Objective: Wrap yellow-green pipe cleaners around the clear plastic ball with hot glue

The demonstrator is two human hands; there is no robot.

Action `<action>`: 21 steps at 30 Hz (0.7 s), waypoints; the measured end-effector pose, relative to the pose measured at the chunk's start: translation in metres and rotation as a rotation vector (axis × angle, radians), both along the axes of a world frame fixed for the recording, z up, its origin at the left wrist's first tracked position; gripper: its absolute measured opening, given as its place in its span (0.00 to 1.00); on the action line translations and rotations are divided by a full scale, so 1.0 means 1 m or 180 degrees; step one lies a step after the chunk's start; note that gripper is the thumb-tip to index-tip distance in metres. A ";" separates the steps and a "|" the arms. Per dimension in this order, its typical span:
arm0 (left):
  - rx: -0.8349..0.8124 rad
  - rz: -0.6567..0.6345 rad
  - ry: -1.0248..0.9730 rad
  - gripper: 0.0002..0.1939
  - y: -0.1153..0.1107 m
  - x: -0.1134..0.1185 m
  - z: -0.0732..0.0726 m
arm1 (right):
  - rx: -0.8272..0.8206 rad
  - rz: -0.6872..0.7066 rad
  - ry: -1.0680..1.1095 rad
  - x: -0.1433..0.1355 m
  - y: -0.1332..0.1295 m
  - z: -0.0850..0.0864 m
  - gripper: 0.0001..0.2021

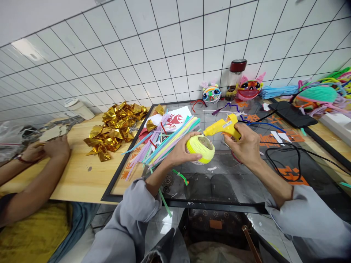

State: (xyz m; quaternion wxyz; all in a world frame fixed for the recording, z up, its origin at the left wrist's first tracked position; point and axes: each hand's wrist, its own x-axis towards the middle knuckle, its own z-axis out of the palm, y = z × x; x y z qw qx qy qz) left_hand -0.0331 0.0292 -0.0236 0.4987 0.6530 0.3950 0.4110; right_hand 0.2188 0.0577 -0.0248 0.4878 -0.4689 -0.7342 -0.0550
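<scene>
My left hand (183,152) is closed around a round, hollow form wound with yellow pipe cleaner (201,149), held above the dark glass panel. A brownish opening shows at its upper right. In my right hand (248,144) is a yellow glue gun (223,127), its nozzle pointing left at the upper rim of the yellow form. Whether the nozzle touches the rim I cannot tell. Just beyond my left hand lies a bundle of pastel pipe cleaners (172,137). A short green pipe cleaner (180,176) rests on the glass below the yellow form.
Along the tiled wall stand a finished animal face (211,93), a pink one (249,88) and a bottle (232,86). A black cable (283,146) and a phone (293,114) lie right. Gold foil pieces (115,126) lie left, near another person's hands (56,148).
</scene>
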 end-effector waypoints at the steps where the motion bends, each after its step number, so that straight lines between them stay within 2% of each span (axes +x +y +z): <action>1: 0.0005 -0.0012 -0.0007 0.49 0.000 0.000 0.000 | 0.0005 0.0021 0.0014 0.000 0.000 0.001 0.07; 9: 0.0048 0.0011 0.0027 0.50 0.001 -0.001 -0.002 | -0.0150 0.0097 0.0056 0.001 -0.003 0.007 0.09; 21: 0.0107 -0.0049 0.0053 0.48 0.003 -0.002 -0.003 | -0.0047 0.0128 0.0075 0.000 -0.003 0.011 0.12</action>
